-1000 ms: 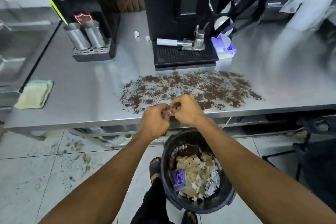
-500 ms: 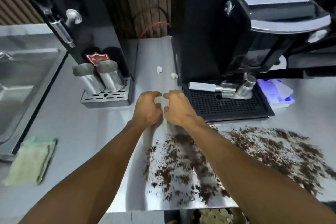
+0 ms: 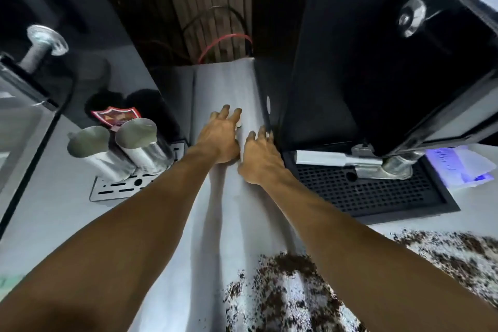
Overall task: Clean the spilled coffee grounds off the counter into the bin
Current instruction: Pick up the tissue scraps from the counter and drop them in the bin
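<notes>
Dark coffee grounds (image 3: pixel 285 291) lie scattered over the steel counter (image 3: pixel 223 218) in the near right part of the head view, partly under my right forearm. Both arms reach past them to the gap between the two machines. My left hand (image 3: pixel 219 136) lies palm down with fingers apart, its fingertips over a small white scrap (image 3: pixel 238 124). My right hand (image 3: pixel 260 159) sits just beside it, fingers spread and curled against the corner of the black coffee machine (image 3: pixel 336 75). Neither hand holds anything that I can see. The bin is out of view.
The coffee machine's black drip tray (image 3: pixel 377 197) carries a steel portafilter (image 3: pixel 350 160). Two steel cups (image 3: pixel 129 147) stand on a slotted tray at the left. A white and purple packet (image 3: pixel 463 167) lies at the right. Cables (image 3: pixel 223 38) hang at the back.
My hands have left the spot above the bin and moved forward over the grounds to the back of the counter. The view has moved in close; the bin has dropped out of sight.
</notes>
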A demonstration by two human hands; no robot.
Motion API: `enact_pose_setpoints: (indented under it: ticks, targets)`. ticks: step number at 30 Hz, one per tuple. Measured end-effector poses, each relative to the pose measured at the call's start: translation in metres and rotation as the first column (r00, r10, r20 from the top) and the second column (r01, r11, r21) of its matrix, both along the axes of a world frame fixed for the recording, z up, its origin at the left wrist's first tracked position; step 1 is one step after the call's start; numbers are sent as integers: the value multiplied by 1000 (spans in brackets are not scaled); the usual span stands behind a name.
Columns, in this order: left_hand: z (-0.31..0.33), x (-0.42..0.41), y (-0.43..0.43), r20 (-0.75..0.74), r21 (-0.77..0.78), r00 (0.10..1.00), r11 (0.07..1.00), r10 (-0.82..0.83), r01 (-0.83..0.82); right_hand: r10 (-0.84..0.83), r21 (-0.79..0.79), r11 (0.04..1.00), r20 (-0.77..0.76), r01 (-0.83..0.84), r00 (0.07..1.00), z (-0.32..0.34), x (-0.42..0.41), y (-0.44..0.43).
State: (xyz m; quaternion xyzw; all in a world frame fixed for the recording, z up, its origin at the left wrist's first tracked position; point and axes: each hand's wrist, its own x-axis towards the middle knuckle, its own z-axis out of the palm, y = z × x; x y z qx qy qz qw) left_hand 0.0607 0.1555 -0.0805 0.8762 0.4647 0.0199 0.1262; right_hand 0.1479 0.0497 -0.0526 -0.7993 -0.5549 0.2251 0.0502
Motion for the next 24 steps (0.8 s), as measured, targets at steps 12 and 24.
enact_pose_setpoints:
  ticks: [12, 24]
  targets:
    - [10, -25, -70, 238, -4, 971, 1000, 2, -1, 178, 146, 975, -58, -168, 982, 28, 2, -51]
    - [47, -33, -296, 315, -42, 946, 997, 80, -71, 239, 171, 962, -139, -214, 961, 57, 19, -240]
